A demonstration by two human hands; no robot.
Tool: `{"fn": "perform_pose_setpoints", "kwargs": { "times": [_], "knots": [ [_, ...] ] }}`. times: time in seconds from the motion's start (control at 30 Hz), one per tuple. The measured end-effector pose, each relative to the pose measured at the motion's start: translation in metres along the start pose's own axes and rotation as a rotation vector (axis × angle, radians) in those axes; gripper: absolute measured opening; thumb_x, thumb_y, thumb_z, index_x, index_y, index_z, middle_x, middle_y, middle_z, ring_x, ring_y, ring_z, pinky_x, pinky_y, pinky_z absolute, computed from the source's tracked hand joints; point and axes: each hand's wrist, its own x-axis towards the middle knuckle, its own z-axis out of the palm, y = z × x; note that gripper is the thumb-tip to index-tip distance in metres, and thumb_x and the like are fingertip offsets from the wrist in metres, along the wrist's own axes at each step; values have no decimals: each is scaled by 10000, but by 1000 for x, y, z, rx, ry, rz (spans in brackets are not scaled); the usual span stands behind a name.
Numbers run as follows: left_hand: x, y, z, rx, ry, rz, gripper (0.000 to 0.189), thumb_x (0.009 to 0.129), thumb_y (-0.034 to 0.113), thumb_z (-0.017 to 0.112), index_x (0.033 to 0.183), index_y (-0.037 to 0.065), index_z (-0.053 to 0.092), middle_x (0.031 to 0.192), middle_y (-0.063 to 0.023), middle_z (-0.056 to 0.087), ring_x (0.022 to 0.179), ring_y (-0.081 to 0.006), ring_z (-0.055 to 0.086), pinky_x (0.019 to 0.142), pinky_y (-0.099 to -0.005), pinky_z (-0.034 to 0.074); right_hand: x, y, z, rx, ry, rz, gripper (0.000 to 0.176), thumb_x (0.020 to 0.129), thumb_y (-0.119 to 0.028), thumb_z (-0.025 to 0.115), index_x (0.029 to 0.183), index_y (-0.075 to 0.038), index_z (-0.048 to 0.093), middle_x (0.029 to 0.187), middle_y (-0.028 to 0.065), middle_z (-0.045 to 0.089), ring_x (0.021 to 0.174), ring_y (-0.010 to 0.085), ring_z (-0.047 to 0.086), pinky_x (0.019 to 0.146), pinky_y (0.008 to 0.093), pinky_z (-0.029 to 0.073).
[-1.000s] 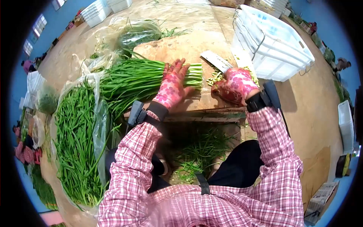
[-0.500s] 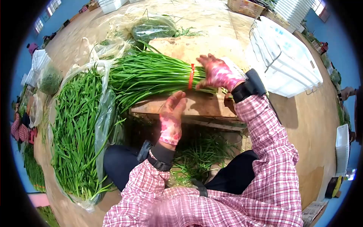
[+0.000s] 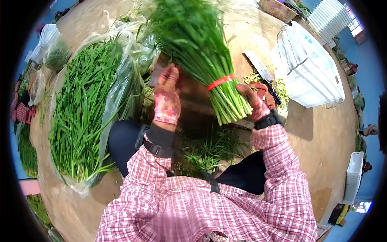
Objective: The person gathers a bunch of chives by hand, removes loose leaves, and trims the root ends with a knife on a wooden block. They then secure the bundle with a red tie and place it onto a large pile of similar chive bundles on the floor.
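Note:
A thick bundle of green chives, bound with a red band, is held up off the wooden board, its pale cut ends pointing down toward me. My right hand grips it near those ends, just below the band. Motion blurs the leaf tips. Beside the leaves, to their left, is my left hand in a pink patterned glove, fingers drawn together and pointing up. Whatever its fingertips hold, if anything, is too small to make out. Right of the bundle, a knife with a black handle lies on the board among pale trimmings.
A plastic bag full of loose chives stands at my left. White crates are at the right. Cut leaves litter the floor between my legs. Another person sits at the far left.
The bundle has gone from lying across the board to being raised and turned in my right hand. My left hand has moved left and up, its fingers closing. The knife has come into sight.

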Motion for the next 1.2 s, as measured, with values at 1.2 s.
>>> {"fn": "perform_pose_setpoints", "kwargs": {
  "times": [1.2],
  "knots": [
    [-71,-67,-11,-265,-526,-434,462,973,297,535,1331,12,480,1264,-144,601,1090,-287,627,984,-418,493,-84,61,85,-1370,710,-161,228,803,-278,690,869,-60,699,744,155,682,746,312,678,691,397,521]
  ]
}}
